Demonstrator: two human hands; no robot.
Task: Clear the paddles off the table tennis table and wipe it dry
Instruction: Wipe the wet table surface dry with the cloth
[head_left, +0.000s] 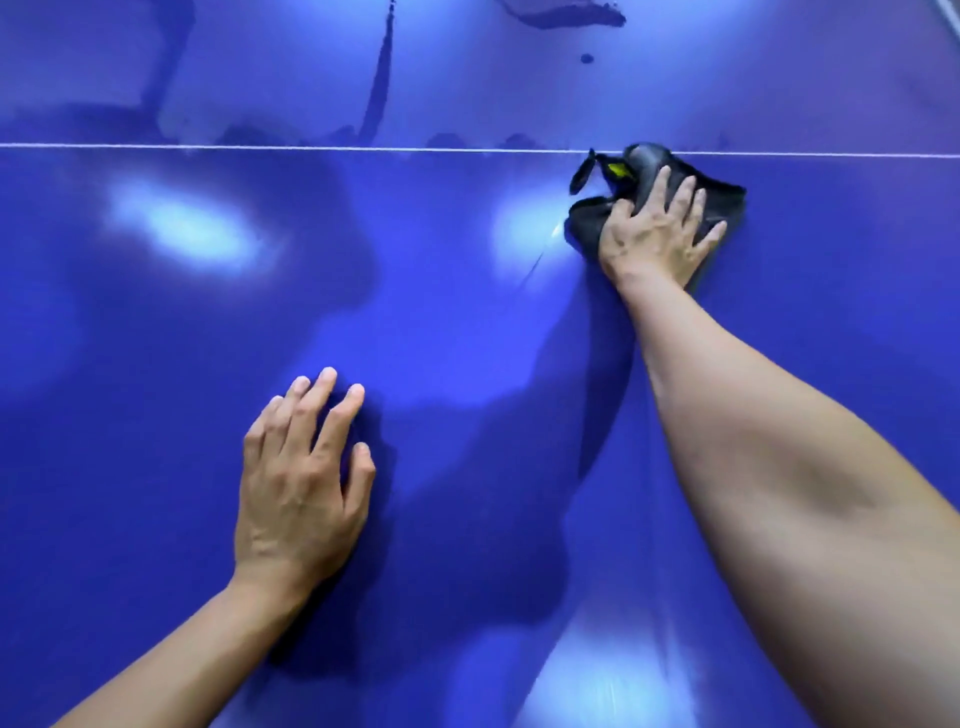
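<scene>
The blue table tennis table (441, 322) fills the head view. My right hand (657, 234) lies flat with spread fingers on a crumpled black cloth (644, 161) with a yellow tag, pressing it to the table just below the white centre line (311, 148). My left hand (301, 478) rests on the bare table surface nearer to me, fingers spread and slightly bent, holding nothing. No paddle is in view.
Beyond the white line, dark wet patches and streaks (379, 88) mark the table, with a larger puddle (571, 13) and a small drop (587, 58) at the far edge. Bright light reflections sit on the near half.
</scene>
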